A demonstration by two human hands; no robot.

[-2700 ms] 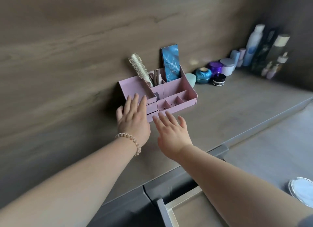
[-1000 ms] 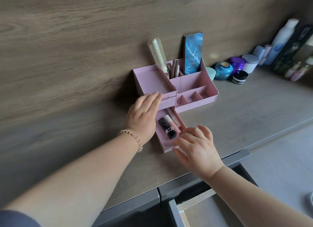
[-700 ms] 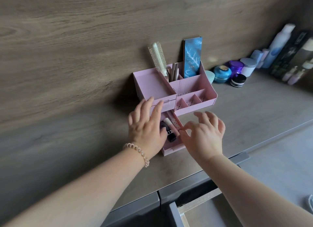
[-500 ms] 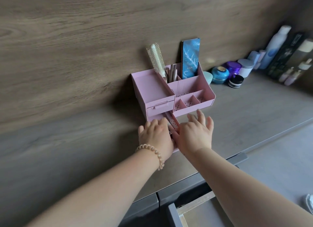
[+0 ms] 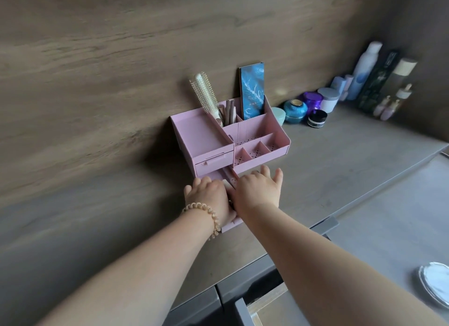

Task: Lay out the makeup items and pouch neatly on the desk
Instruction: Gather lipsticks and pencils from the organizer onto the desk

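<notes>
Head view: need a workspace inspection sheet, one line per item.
Surface: grey desk, matte.
Job's things: pink organizer at the wall, its lower drawer open; hairbrush, pencils and blue palette standing in the rear compartments.
Clutter: jars and bottles in a row along the wall at right; round mirror at lower right.
Grip: left hand curled into the drawer, hold hidden; right hand flat beside it, fingers straight.
Cables: nothing seen.
Surroundings: wood-grain wall; desk drawer open below.
</notes>
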